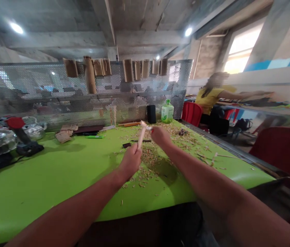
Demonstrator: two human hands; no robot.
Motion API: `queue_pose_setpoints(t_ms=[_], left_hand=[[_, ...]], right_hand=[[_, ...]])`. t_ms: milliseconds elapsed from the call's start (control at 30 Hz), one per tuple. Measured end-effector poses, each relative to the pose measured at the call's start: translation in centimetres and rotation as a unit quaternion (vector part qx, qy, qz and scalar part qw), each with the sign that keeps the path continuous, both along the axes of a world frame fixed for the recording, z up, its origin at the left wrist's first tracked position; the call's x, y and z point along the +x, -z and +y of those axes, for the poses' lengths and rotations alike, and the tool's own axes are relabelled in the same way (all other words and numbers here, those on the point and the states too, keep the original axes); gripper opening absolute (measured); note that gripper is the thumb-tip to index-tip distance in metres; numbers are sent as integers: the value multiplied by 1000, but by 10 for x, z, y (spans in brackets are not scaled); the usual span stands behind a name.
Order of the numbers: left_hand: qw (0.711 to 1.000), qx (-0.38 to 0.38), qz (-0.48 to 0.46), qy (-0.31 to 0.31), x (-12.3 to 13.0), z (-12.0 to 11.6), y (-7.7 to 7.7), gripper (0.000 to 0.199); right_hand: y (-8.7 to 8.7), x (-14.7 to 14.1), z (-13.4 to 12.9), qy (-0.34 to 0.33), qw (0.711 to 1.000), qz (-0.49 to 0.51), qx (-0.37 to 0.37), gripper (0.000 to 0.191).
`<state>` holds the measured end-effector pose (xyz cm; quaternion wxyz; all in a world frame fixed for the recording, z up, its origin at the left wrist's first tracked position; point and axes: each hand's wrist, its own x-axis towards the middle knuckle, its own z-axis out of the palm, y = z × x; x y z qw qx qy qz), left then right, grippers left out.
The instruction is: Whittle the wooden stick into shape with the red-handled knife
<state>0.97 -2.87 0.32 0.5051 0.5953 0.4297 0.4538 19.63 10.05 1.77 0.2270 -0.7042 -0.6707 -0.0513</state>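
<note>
My left hand (130, 160) is closed around the lower part of a pale wooden stick (141, 135), which stands tilted slightly to the right. My right hand (161, 137) is a fist close to the stick's top. From it a short bright tip points at the wood, which looks like the blade of a small carving knife (149, 128); its handle is hidden in my fingers. Wood shavings (148, 157) lie heaped below both hands. On the table behind the stick are a thin dark tool (141, 140) and a small dark block (126, 145).
The green tabletop (57, 185) holds a cordless drill (22, 133) and a shiny metal teapot (35, 128) at left. A green bottle (167, 112) and a black box (151, 114) stand before a perforated metal screen (54, 103). A person in yellow (208, 97) sits at another table, right.
</note>
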Motion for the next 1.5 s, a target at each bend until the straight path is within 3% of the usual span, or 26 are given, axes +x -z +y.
queue_pose_setpoints(t_ms=[100, 167, 267, 400, 700, 900, 1133, 1267, 1333, 1400, 1500], left_hand=[[996, 43, 17, 76, 5, -15, -3, 15], [997, 7, -1, 72, 7, -12, -5, 12], [998, -42, -49, 25, 2, 5, -6, 9], [996, -42, -84, -6, -6, 24, -3, 13], [998, -1, -66, -12, -3, 27, 4, 13], [998, -33, -59, -9, -2, 16, -3, 10], [998, -52, -39, 13, -2, 1, -7, 9], [996, -19, -22, 83, -3, -9, -7, 20], [993, -9, -42, 114, -3, -9, -7, 25], [993, -10, -71, 95, -3, -2, -5, 22], [996, -19, -87, 31, -5, 14, -2, 14]], right_hand=[[-6, 39, 12, 134, 985, 87, -65, 36], [-8, 51, 14, 155, 981, 106, -45, 38], [-8, 36, 11, 119, 988, 100, -1, 38], [-3, -2, 0, 52, 997, 52, 26, 36], [3, -31, -25, -57, 997, -51, 16, 30], [-2, -32, -23, -47, 996, -70, 10, 30], [-4, -9, -7, -11, 999, -30, 25, 31], [-7, 24, 8, 101, 991, 65, -55, 33], [-6, 39, 13, 129, 985, 99, -61, 35], [-5, 44, 14, 127, 984, 122, -29, 36], [-4, 30, 9, 96, 987, 132, 19, 38]])
